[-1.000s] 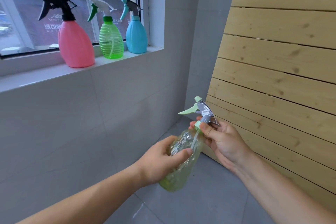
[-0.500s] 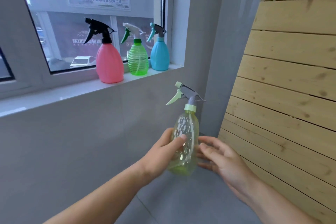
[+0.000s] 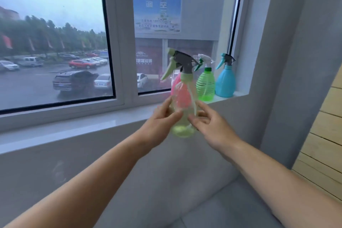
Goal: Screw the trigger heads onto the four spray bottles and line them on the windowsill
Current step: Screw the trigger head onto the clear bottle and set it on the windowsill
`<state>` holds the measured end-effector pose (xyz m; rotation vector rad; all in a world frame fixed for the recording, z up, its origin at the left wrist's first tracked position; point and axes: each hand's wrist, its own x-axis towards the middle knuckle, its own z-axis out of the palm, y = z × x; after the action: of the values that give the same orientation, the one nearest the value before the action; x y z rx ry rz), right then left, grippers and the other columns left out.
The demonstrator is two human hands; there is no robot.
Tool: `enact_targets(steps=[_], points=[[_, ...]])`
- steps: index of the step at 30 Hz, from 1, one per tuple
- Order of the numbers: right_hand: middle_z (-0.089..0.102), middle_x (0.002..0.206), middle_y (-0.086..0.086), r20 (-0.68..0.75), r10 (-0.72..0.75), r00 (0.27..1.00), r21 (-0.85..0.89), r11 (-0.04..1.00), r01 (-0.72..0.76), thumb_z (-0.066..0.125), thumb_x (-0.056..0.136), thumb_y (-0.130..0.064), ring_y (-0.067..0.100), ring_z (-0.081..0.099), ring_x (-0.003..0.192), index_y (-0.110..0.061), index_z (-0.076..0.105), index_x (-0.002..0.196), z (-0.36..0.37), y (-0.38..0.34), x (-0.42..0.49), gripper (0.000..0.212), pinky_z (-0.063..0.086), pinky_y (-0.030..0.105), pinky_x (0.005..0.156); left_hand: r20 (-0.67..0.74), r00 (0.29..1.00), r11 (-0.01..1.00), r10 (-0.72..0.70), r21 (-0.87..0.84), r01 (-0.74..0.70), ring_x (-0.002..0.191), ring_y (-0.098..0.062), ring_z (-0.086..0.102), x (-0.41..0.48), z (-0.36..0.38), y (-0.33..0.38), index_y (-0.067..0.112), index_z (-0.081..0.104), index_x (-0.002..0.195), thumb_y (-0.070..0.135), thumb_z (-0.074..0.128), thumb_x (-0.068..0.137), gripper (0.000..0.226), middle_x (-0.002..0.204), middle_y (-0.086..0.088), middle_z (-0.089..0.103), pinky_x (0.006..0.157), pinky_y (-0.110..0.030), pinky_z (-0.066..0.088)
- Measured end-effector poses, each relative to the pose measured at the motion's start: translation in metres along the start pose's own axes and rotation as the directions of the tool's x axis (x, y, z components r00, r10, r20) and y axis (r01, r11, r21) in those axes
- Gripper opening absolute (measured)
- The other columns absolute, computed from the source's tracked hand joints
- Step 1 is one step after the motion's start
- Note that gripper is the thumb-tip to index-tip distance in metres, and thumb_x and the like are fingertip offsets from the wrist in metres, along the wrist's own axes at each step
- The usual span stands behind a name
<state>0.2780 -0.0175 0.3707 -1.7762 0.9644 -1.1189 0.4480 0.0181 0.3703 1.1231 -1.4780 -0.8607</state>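
A clear yellow-green spray bottle [image 3: 183, 116] with a grey and pale green trigger head [image 3: 180, 62] stands upright in the air just in front of the windowsill [image 3: 77, 126]. My left hand [image 3: 161, 118] grips its lower left side. My right hand [image 3: 207, 122] touches its right side with the fingers loosely spread. Behind it on the sill stand a pink bottle [image 3: 182, 96], mostly hidden, a green ribbed bottle [image 3: 205, 85] with a white head, and a blue bottle [image 3: 225, 83] with a teal head.
The white sill runs left with bare surface. A grey tiled wall [image 3: 92, 172] lies below it. A window frame post [image 3: 120, 42] rises behind the sill. Wooden slat panelling [image 3: 325, 144] stands at the right edge.
The bottle has been lifted up and forward towards the sill, now overlapping the pink bottle. My right hand has come from below the bottle to its right side.
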Motion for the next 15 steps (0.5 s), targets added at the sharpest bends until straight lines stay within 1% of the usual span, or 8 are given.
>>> enact_targets(steps=[1,3,5,7,8,10,12,15], points=[[0.064,0.115,-0.003,-0.003,-0.020,1.000,-0.003,1.000,0.020,0.067,0.090,-0.032,0.009,0.067,0.103,-0.048,0.044,0.130,0.009,-0.005,0.011,0.048,0.051,0.023,0.088,-0.041,0.999,1.000,0.007,0.024,-0.006,0.114,-0.017,0.063,0.006,-0.012,0.003,0.030,0.047,0.149,0.038,0.063,0.092,0.060,0.125,-0.013,0.066,0.107,-0.037,0.046],[0.065,0.115,0.001,0.000,-0.056,0.998,0.000,0.998,0.056,0.065,0.091,-0.031,0.010,0.066,0.103,-0.046,0.046,0.130,0.026,-0.014,0.032,0.045,0.051,0.024,0.087,-0.125,0.992,0.998,0.011,0.068,-0.002,0.107,-0.027,0.067,0.017,-0.035,0.007,0.027,0.046,0.150,0.036,0.064,0.094,0.059,0.122,-0.022,0.067,0.101,-0.042,0.051],[0.067,0.115,0.000,0.004,-0.074,0.997,0.007,0.997,0.074,0.063,0.093,-0.029,0.005,0.065,0.100,-0.036,0.046,0.137,0.040,-0.021,0.049,0.048,0.048,0.016,0.078,-0.204,0.979,0.995,0.017,0.099,0.003,0.104,-0.025,0.069,0.026,-0.051,0.008,0.024,0.050,0.145,0.035,0.066,0.093,0.056,0.121,-0.020,0.069,0.094,-0.038,0.053],[0.068,0.109,-0.003,0.011,-0.083,0.997,0.017,0.996,0.082,0.062,0.094,-0.027,-0.002,0.063,0.093,-0.033,0.042,0.142,0.051,-0.026,0.062,0.053,0.045,0.006,0.067,-0.276,0.961,0.994,0.010,0.106,0.020,0.106,-0.023,0.070,0.033,-0.063,0.007,0.020,0.053,0.139,0.034,0.069,0.092,0.051,0.120,-0.016,0.071,0.093,-0.033,0.053],[0.069,0.106,-0.004,0.014,-0.082,0.997,0.014,0.997,0.082,0.062,0.094,-0.026,-0.002,0.063,0.091,-0.033,0.042,0.142,0.056,-0.027,0.068,0.052,0.044,0.005,0.065,-0.296,0.955,0.994,0.002,0.101,0.030,0.105,-0.019,0.070,0.036,-0.066,0.007,0.018,0.053,0.136,0.031,0.069,0.094,0.047,0.120,-0.013,0.071,0.089,-0.029,0.053],[0.072,0.107,-0.001,0.023,-0.074,0.997,0.016,0.997,0.073,0.062,0.094,-0.025,0.008,0.068,0.094,-0.033,0.044,0.141,0.065,-0.025,0.078,0.051,0.047,0.013,0.069,-0.325,0.946,0.993,-0.012,0.104,0.048,0.096,-0.013,0.069,0.040,-0.073,0.004,0.016,0.052,0.134,0.027,0.068,0.096,0.043,0.118,-0.011,0.071,0.078,-0.022,0.049],[0.073,0.110,0.003,0.033,-0.056,0.998,0.003,0.998,0.056,0.061,0.094,-0.025,0.013,0.069,0.096,-0.033,0.046,0.139,0.071,-0.022,0.084,0.048,0.048,0.020,0.071,-0.348,0.937,0.993,-0.024,0.102,0.063,0.089,-0.008,0.067,0.042,-0.074,0.000,0.015,0.052,0.135,0.026,0.067,0.097,0.042,0.116,-0.010,0.072,0.073,-0.021,0.047],[0.073,0.112,0.006,0.041,-0.035,0.999,-0.008,0.999,0.036,0.060,0.094,-0.026,0.011,0.067,0.090,-0.033,0.047,0.139,0.077,-0.013,0.092,0.047,0.045,0.020,0.066,-0.362,0.931,0.990,-0.044,0.106,0.088,0.095,-0.014,0.068,0.045,-0.077,-0.009,0.018,0.053,0.130,0.026,0.067,0.097,0.037,0.118,-0.010,0.072,0.075,-0.022,0.048]])
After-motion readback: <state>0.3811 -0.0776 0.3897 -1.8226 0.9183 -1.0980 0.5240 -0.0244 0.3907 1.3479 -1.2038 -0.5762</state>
